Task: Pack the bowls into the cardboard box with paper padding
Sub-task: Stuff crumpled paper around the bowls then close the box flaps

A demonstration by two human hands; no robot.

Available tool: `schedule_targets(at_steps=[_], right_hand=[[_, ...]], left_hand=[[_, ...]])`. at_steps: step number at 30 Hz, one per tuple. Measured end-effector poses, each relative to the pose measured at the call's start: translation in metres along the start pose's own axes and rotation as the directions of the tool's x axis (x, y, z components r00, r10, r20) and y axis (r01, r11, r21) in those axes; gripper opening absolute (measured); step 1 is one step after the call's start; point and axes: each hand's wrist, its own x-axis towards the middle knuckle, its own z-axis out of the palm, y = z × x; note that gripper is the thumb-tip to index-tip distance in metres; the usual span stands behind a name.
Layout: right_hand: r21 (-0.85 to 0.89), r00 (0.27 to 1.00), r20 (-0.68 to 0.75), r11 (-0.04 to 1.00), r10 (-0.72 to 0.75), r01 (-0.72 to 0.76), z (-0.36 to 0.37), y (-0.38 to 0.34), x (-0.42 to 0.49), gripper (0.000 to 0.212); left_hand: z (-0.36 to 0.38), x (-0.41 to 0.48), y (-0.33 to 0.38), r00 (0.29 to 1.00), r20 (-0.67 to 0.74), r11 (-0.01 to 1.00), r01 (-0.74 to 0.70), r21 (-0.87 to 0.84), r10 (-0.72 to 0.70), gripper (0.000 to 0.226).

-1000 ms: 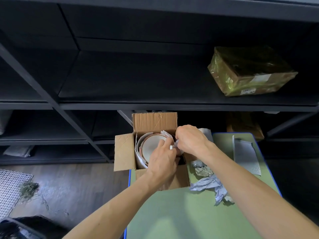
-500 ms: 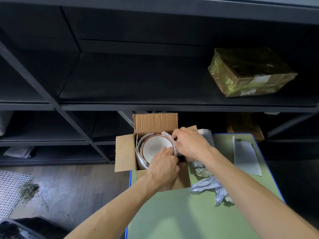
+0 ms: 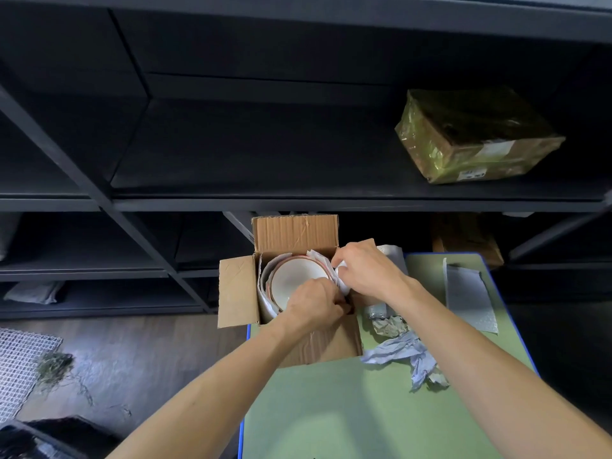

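One bowl (image 3: 294,273) sat in the open cardboard box (image 3: 238,289).
Right hand (image 3: 367,270) pinched paper padding (image 3: 342,283) beside it; left hand (image 3: 311,303) curled at its near rim, grip unclear.

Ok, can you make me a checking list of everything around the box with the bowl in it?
Surface: green table, blue-edged.
Job's things: open cardboard box at the table's far left corner; white bowl inside it, paper padding round the bowl.
Clutter: crumpled paper and a bubble-wrap sheet on the table, right of the box.
Hands: right hand pinches the paper padding at the bowl's right side; left hand curled at the bowl's near rim, its grip hidden.
Cables: nothing seen.
Surroundings: dark shelves behind; wrapped parcel on one shelf; wooden floor at left.
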Motion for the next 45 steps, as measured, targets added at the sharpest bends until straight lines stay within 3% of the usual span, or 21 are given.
schedule_targets(at_steps=[10,13,16,19,22,25,29,31,34,38,45], right_hand=[[0.024,0.998,-0.063,1.0,-0.008,0.009,0.011,0.006,0.001,0.032],[0.036,0.997,-0.068,0.999,-0.026,0.028,0.016,0.011,0.004,0.033],[0.034,0.996,-0.076,0.998,-0.047,0.05,0.019,0.016,0.005,0.031],[-0.066,0.995,-0.057,0.995,-0.079,0.075,0.026,0.016,0.008,0.022],[-0.191,0.993,-0.052,0.977,-0.102,0.09,0.027,0.011,0.008,0.01],[-0.248,0.99,-0.004,0.96,-0.139,0.133,0.027,0.003,0.004,0.014],[-0.193,0.993,-0.036,0.976,-0.114,0.105,0.034,-0.004,-0.001,0.025],[-0.071,0.993,-0.044,0.992,-0.108,0.105,0.029,0.001,-0.006,0.02],[0.051,0.994,-0.034,0.993,-0.107,0.108,0.018,0.013,-0.016,0.033],[0.021,0.995,-0.068,0.997,-0.077,0.079,0.019,0.017,-0.021,0.03],[-0.007,0.98,-0.18,0.996,-0.09,0.09,0.025,0.01,-0.018,0.021]], left_hand=[[0.002,0.002,0.014,0.995,-0.086,0.998,0.05,-0.033,-0.053,0.014],[-0.007,-0.001,0.012,0.997,-0.052,0.997,0.061,-0.042,-0.063,0.012],[-0.014,-0.005,0.01,0.999,-0.033,0.999,-0.036,0.024,0.037,0.009],[-0.017,-0.012,0.009,0.992,-0.013,0.985,-0.127,0.115,0.129,0.016],[-0.015,-0.015,0.007,0.994,-0.007,0.988,-0.105,0.112,0.107,0.018],[-0.009,-0.016,0.003,0.994,-0.035,0.99,-0.1,0.101,0.104,0.018],[0.001,-0.026,-0.001,0.99,-0.05,0.985,-0.122,0.12,0.129,0.035],[0.005,-0.031,-0.004,0.987,-0.072,0.983,-0.135,0.127,0.145,0.033],[0.007,-0.033,-0.009,0.983,-0.139,0.992,-0.113,0.064,0.121,0.033],[0.003,-0.03,-0.01,0.945,-0.316,0.987,-0.122,-0.1,0.085,0.015],[0.007,-0.009,-0.001,0.921,-0.388,0.988,-0.062,-0.142,0.002,0.031]])
